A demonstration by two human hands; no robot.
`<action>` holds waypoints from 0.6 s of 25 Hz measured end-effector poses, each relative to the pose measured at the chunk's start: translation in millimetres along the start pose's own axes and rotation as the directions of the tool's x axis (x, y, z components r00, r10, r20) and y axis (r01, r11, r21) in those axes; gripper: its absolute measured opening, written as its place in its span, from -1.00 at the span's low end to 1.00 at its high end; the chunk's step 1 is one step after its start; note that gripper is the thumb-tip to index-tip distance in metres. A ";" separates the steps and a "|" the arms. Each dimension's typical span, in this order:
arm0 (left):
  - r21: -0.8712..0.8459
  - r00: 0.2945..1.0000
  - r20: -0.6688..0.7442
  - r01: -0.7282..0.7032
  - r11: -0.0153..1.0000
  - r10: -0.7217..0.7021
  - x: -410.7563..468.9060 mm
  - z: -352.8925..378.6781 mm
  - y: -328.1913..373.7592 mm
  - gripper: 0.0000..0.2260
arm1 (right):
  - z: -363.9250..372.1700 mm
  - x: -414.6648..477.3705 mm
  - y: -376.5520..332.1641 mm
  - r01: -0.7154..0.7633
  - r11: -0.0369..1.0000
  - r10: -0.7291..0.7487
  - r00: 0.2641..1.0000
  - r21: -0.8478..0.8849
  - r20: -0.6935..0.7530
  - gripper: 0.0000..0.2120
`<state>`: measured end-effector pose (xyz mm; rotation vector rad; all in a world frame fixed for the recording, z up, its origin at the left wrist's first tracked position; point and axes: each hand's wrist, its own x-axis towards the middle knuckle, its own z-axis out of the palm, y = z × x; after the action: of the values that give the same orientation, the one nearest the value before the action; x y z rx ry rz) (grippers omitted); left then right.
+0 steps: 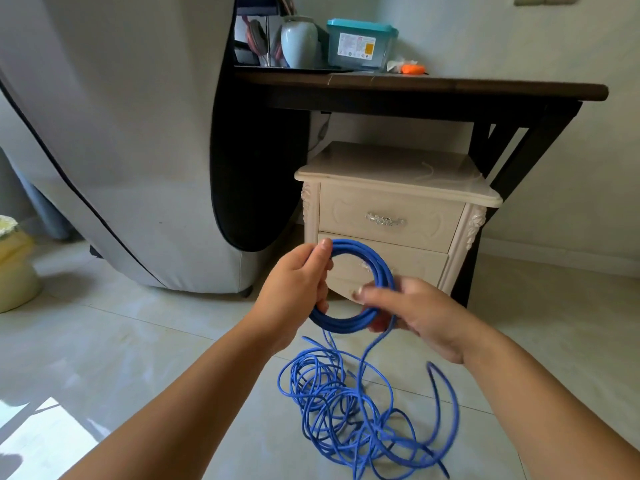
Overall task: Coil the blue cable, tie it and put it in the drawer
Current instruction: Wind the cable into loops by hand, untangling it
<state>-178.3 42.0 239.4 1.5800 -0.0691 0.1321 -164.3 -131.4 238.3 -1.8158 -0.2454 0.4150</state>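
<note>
A blue cable (346, 322) is partly wound into a round coil held up in front of me. My left hand (294, 289) grips the coil's left side, thumb on top. My right hand (419, 313) pinches the coil's right side, with a strand running down from it. The rest of the cable lies in a loose tangle (349, 410) on the tiled floor below my hands. Behind the coil stands a cream bedside cabinet (398, 171) with two shut drawers; the upper drawer (388, 209) has a silver handle, the lower one is partly hidden by the coil.
A dark wooden table (433, 88) stands over the cabinet, carrying a teal-lidded box (360, 43), a pale vase (299, 41) and an orange object (414, 68). A grey covered bulky object (121, 133) fills the left. A yellow container (15, 268) sits at the far left.
</note>
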 end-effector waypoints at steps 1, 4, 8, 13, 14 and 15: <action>-0.015 1.000 -0.027 -0.008 1.000 0.007 -0.1 0.0 -0.6 -0.71 | -2.0 -0.5 1.0 -0.006 0.993 0.006 1.000 -0.117 -0.002 -0.77; -0.091 0.994 -0.110 -0.007 0.996 -0.003 -2.3 5.2 -1.7 -0.69 | -0.1 0.3 4.2 -0.004 0.999 0.003 1.000 -0.043 -0.017 -0.78; -0.309 0.978 -0.200 -0.007 0.951 -0.058 -2.6 16.1 -1.8 -0.68 | 26.4 2.4 5.0 0.020 0.820 0.010 0.999 0.573 -0.050 -0.72; -0.264 0.961 -0.273 -0.030 0.964 -0.045 -2.7 22.8 -4.0 -0.64 | 27.5 3.4 -3.9 -0.012 0.475 -0.030 0.999 0.880 0.030 -0.82; -0.266 0.957 -0.285 -0.019 0.964 -0.059 -2.6 23.5 -4.2 -0.63 | 27.2 3.5 -5.3 -0.008 0.427 -0.050 0.998 0.904 0.033 -0.81; -0.284 0.956 -0.281 -0.002 0.959 -0.081 -1.8 22.9 -5.4 -0.62 | 27.6 4.0 -6.5 0.002 0.390 -0.064 0.998 0.921 0.025 -0.79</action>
<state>-178.5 19.2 233.6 1.2623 0.1679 0.3087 -171.5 -103.7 237.3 -0.6513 -0.0438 0.4454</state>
